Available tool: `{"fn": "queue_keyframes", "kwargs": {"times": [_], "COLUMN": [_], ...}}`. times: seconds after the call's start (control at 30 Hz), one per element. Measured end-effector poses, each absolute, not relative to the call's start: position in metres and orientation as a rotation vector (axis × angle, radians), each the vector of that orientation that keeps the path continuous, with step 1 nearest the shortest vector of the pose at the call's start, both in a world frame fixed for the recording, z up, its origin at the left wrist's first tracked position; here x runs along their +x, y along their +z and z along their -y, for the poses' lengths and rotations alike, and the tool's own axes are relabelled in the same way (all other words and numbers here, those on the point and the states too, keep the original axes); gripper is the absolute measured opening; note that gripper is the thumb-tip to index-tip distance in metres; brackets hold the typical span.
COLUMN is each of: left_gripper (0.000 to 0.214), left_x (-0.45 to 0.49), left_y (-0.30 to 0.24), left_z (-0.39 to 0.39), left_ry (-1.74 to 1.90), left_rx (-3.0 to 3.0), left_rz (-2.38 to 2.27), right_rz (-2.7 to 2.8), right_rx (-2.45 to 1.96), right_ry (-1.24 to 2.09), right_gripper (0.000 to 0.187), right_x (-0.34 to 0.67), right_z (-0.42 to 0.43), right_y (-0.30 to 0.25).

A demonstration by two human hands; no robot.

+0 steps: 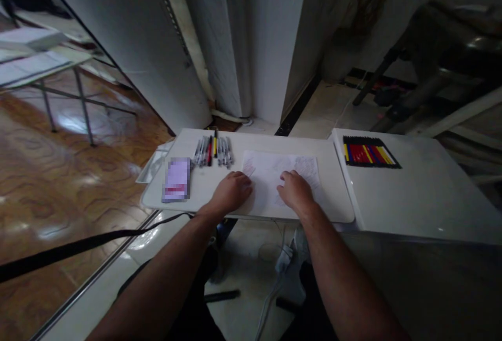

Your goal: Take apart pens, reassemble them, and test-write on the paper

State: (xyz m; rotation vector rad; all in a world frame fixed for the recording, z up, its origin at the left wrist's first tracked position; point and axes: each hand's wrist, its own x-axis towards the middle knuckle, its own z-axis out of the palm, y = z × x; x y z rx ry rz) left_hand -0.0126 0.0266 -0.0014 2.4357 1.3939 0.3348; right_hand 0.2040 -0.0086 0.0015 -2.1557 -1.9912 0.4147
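Observation:
A sheet of white paper (270, 166) with scribbled pen marks lies on the small white table. My left hand (232, 193) rests at the sheet's left side, its fingers loosely bent and a little apart. Over the right half of the paper is my right hand (296, 190), fingers also bent and slightly spread, fingertips down on the sheet. Neither hand shows a pen or other object in it. Beyond my left hand lie several pens (202, 150), mostly clear-barrelled, among them a red pen (209, 151) and a yellow pen (215, 145).
A blurred-out phone-like object (176, 180) sits on the table's left. On the adjoining white surface (411, 200) to the right is a black case of coloured pens (368, 152). A dark strap (98, 237) runs from the left. White columns stand behind the table (329, 205).

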Motion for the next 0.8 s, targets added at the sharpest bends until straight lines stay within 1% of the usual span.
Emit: {"fn": "queue_keyframes", "kwargs": {"times": [0.23,0.33,0.5,0.8], "left_gripper": [0.029,0.029,0.032,0.035], "left_x": [-0.049,-0.066,-0.075,-0.076], "left_y": [0.010,0.011,0.006,0.000], "left_z": [-0.049,-0.060,-0.069,-0.071], "left_ry": [0.479,0.483,0.443,0.303], "left_rx": [2.079,1.971,1.942,2.023], "left_rz": [-2.056,-2.215,-2.238,-2.180], "right_rz": [2.023,2.014,1.985,1.939], "right_rx": [-2.232,-2.280,-2.282,-2.250], "right_ry": [0.322,0.284,0.263,0.334], "right_gripper": [0.025,0.022,0.020,0.020], "right_x": [0.204,0.203,0.202,0.199], "right_z": [0.006,0.004,0.000,0.000], "right_y": [-0.001,-0.002,-0.003,-0.004]}}
